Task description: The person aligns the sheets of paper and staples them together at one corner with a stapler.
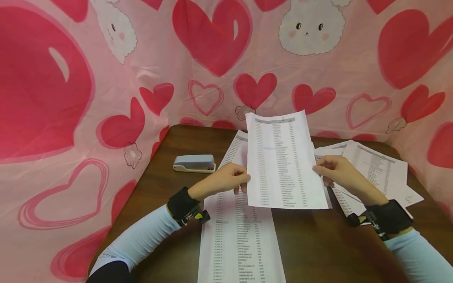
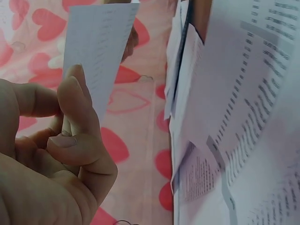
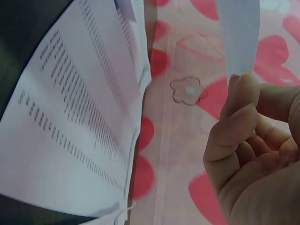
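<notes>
Printed paper (image 1: 279,161) in left fingers (image 1: 240,178) and right fingers (image 1: 330,162), above wooden table (image 1: 318,247)

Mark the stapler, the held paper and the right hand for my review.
Stapler (image 1: 194,161), head view, on its bluish top cover.
Held paper (image 1: 285,163), head view, on its printed face.
Right hand (image 1: 336,169), head view, on its back.

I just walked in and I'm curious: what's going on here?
A person's left grip and right grip pinch opposite side edges of a printed page, holding it up above the table. More printed paper lies below, towards the left, and overlapping loose sheets lie on the right. A stapler sits untouched on the left.
</notes>
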`<state>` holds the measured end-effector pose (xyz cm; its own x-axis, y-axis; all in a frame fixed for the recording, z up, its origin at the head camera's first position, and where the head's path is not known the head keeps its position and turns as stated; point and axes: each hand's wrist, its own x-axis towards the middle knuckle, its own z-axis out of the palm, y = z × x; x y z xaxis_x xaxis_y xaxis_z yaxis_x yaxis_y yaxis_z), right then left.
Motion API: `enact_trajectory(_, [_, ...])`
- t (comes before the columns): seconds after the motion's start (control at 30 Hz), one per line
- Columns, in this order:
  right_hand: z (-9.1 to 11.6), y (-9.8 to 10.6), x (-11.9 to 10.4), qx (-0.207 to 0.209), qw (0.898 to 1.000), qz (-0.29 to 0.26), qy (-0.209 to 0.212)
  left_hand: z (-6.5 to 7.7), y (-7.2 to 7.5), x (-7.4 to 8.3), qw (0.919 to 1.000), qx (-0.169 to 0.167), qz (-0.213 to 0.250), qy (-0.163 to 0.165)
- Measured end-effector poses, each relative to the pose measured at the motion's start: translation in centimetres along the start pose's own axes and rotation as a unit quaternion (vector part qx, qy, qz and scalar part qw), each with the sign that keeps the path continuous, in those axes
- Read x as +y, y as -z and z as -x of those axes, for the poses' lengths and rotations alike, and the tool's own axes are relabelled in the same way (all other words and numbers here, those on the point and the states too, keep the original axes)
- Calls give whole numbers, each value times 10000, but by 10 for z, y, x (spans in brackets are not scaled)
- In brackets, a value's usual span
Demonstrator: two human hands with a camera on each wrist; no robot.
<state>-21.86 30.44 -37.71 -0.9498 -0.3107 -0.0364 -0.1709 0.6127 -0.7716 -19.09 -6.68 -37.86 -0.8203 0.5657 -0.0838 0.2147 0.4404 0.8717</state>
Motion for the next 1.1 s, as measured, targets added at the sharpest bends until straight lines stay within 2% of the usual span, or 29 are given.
enact_trajectory(0.2, [0, -10, -5, -3, 10000, -50, 80, 8, 3, -7, 10000, -58, -50, 28])
enact_trajectory(0.47, [1, -21, -5, -163, 9994, -265, 147, 23, 8, -20, 9988, -333, -321, -183])
enact_trajectory(0.7, [3, -30, -6, -364, 9982, -483, -8, 32, 10, -30, 9982, -497, -303, -176])
enact_trajectory(0.93, [6, -41, -12, -582, 9967, -556, -121, 40, 15, -40, 9934, -978, -224, -547])
enact_trajectory(1.1, [9, -47, -16, -791, 9945, -685, -55, 47, 17, -45, 9905, -1207, -207, -628])
